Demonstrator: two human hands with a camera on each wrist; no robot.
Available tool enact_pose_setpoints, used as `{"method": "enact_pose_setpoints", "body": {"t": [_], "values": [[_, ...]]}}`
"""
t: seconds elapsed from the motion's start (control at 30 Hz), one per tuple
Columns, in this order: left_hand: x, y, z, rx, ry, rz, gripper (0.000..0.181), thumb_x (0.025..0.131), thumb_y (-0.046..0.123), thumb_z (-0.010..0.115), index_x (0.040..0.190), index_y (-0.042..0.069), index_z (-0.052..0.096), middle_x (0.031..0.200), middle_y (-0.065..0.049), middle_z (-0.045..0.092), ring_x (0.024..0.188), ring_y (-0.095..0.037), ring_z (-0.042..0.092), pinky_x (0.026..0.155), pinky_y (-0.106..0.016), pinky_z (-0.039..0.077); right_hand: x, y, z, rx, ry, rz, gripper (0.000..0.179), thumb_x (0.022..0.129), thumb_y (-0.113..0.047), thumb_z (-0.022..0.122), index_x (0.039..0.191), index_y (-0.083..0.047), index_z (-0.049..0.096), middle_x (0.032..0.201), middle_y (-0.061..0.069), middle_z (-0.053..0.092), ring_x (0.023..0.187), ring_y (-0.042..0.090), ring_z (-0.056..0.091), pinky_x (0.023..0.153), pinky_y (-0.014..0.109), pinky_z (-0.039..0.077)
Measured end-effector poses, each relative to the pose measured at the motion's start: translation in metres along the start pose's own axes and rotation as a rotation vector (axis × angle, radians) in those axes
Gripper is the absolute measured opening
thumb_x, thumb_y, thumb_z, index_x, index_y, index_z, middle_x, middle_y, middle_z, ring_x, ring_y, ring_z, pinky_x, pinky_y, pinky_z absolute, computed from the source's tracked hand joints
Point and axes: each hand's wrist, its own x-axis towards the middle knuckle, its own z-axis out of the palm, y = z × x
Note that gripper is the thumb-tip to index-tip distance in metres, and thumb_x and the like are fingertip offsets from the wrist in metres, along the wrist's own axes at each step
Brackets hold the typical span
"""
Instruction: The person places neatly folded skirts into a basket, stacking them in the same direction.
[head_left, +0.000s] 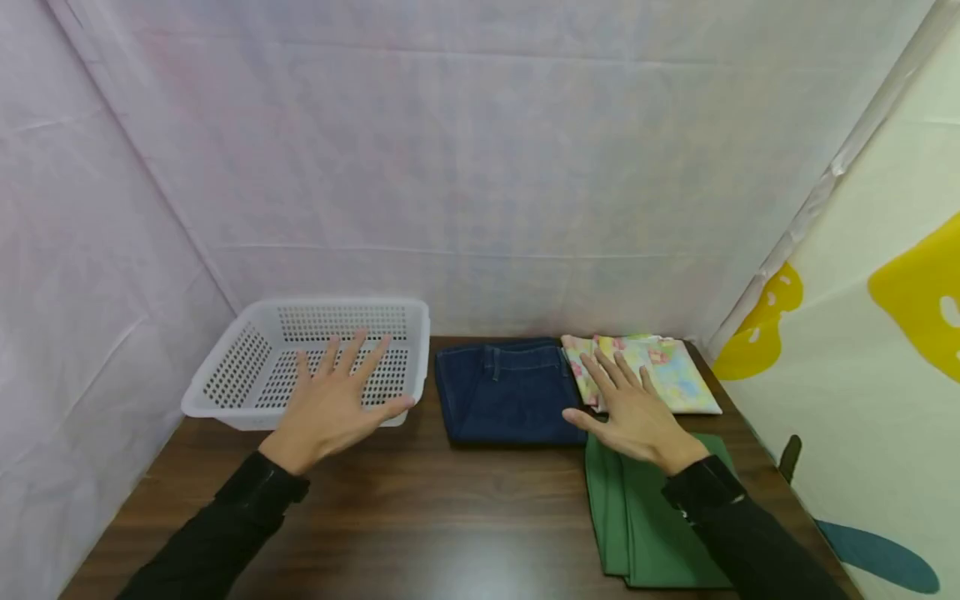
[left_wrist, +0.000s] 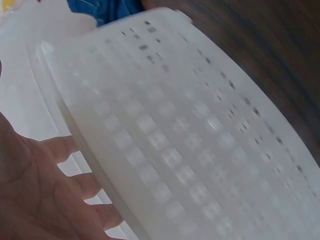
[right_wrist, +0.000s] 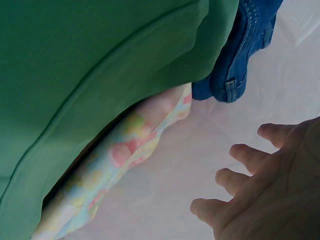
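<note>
White cloth (head_left: 480, 150) is backing our spread left hand (head_left: 333, 412) over the far-left basket (head_left: 197, 403) and spread right hand (head_left: 637, 417) over folded clothes (head_left: 637, 517) at right, both empty. We are probably readying, next needing a curled grasp.

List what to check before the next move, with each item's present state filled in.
1. Left hand free: ok, fingers spread, holding nothing.
2. Right hand free: ok, likewise.
3. White perforated plastic basket open side up: ok.
4. Folded dark-blue denim garment lying flat: ok.
5. Denim garment apart from folded pastel floral cloth: cannot tell.
6. Folded green cloth fully visible in head view: not ok, black right sleeve covers part.
</note>
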Motion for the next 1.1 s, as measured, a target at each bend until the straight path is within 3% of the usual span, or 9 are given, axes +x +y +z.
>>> {"method": "enact_pose_setpoints", "body": {"t": [0.27,0.4,0.67,0.8,1.1], "values": [[0.005,0.027,0.014,-0.028,0.025,0.051,0.106,0.104,0.094,0.052,0.188,0.034,0.025,0.197,-0.016,0.019,0.180,-0.057,0.017,0.136,-0.094,0.001,0.003,-0.012,0.006,0.025,-0.018,-0.008,0.104,0.112,-0.077,0.060,0.189,-0.019,0.021,0.195,0.022,0.022,0.179,0.057,0.020,0.142,0.084,0.012],[0.004,0.046,0.019,-0.011,0.052,0.090,0.105,0.104,0.092,0.055,0.187,0.035,0.027,0.195,-0.015,0.025,0.180,-0.055,0.023,0.137,-0.093,0.008,0.006,-0.019,0.013,0.016,-0.023,-0.018,0.104,0.112,-0.076,0.061,0.188,-0.017,0.024,0.192,0.025,0.029,0.175,0.061,0.029,0.142,0.083,0.019],[0.006,0.085,0.028,0.006,0.067,0.178,0.103,0.104,0.092,0.055,0.186,0.036,0.031,0.196,-0.014,0.024,0.181,-0.052,0.021,0.141,-0.086,0.006,0.011,-0.033,0.024,0.013,-0.020,-0.046,0.101,0.111,-0.076,0.064,0.186,-0.017,0.031,0.190,0.025,0.033,0.167,0.061,0.044,0.137,0.082,0.033],[0.006,0.102,0.034,0.012,0.071,0.236,0.099,0.106,0.090,0.056,0.186,0.035,0.034,0.195,-0.015,0.026,0.181,-0.052,0.020,0.144,-0.082,0.005,0.012,-0.037,0.027,0.007,-0.031,-0.049,0.097,0.111,-0.072,0.066,0.185,-0.016,0.036,0.190,0.026,0.034,0.166,0.062,0.045,0.131,0.081,0.042],[0.006,0.127,0.053,0.010,0.059,0.332,0.095,0.109,0.086,0.055,0.184,0.031,0.039,0.193,-0.015,0.031,0.180,-0.049,0.027,0.145,-0.078,0.015,0.014,-0.043,0.033,0.038,-0.099,-0.029,0.085,0.113,-0.064,0.070,0.182,-0.020,0.044,0.191,0.029,0.029,0.165,0.065,0.044,0.121,0.081,0.053]]}}
